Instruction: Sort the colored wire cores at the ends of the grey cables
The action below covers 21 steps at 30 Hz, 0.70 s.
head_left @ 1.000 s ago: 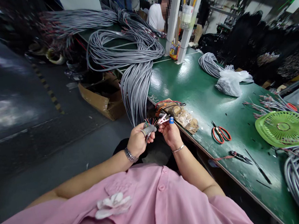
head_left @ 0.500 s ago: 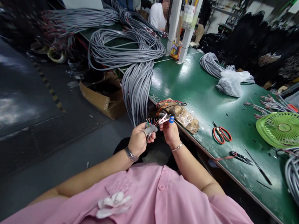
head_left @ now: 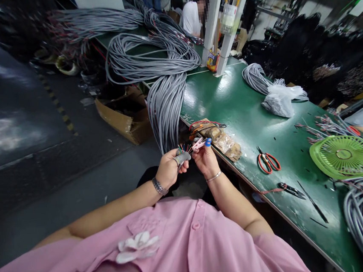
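Observation:
My left hand [head_left: 167,171] is closed around grey cable ends [head_left: 182,157]. Thin coloured wires [head_left: 185,147] fan out from their tips towards my other hand. My right hand [head_left: 206,164] pinches a small pink clip [head_left: 198,144], shaped like a clothes peg, close beside the wires. A blue cover [head_left: 208,142] wraps one fingertip of that hand. Whether the clip touches a wire is too small to tell. Just beyond, at the table edge, lies a worn block [head_left: 225,142] wrapped in clear tape, with orange and black leads at its near end.
On the green table [head_left: 229,101] lie red-handled cutters [head_left: 268,162], black snips [head_left: 291,190], a thin pointed tool [head_left: 313,202] and a green basket [head_left: 345,156]. Grey cable coils [head_left: 167,107] hang over the edge above a cardboard box [head_left: 124,120]. Another person [head_left: 191,18] sits behind.
My right hand has turned slightly and the pink clip has tilted a little. My left hand keeps its hold on the cable ends, almost unmoved.

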Each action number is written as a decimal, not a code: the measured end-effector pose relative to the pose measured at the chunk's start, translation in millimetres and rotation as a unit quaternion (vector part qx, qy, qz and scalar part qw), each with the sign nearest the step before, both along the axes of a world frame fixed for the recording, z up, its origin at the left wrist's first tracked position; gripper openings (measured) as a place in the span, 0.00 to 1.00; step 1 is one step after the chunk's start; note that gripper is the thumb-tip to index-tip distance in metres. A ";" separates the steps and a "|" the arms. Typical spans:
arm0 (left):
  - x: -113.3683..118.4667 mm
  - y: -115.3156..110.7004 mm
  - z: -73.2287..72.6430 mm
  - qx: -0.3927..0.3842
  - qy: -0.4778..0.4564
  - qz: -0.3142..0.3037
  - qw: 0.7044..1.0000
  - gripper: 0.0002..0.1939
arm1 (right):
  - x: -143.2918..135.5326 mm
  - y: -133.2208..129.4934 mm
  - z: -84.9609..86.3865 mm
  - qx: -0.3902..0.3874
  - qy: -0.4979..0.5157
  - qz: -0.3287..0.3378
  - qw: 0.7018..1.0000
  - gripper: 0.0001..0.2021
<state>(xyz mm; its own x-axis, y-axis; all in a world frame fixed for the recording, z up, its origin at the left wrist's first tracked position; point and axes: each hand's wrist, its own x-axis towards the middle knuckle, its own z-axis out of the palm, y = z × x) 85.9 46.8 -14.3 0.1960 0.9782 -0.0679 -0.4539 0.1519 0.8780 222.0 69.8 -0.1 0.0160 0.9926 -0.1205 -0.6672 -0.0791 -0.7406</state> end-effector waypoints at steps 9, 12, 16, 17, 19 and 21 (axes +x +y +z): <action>-8.5 -4.6 0.8 0.017 0.011 -0.003 1.000 0.07 | -0.9 -9.4 2.1 -0.025 -0.019 0.024 0.999 0.24; -10.7 -8.1 2.0 0.025 0.016 -0.007 1.000 0.09 | 2.3 -11.4 2.7 -0.019 -0.026 0.037 0.999 0.21; -10.0 -9.3 4.9 0.028 0.004 -0.004 1.000 0.09 | 5.7 -11.7 3.5 0.000 -0.050 0.032 0.998 0.17; -9.2 -8.5 5.8 0.028 -0.001 -0.005 1.000 0.09 | 6.0 -11.3 3.8 -0.001 -0.049 0.029 0.998 0.17; -7.1 -6.0 7.6 0.026 -0.008 -0.006 1.000 0.08 | 6.1 -10.3 4.4 -0.010 -0.044 0.026 0.999 0.18; -4.7 -3.2 8.6 0.018 -0.012 -0.005 1.000 0.08 | 6.0 -9.1 5.3 -0.016 -0.034 0.025 0.999 0.18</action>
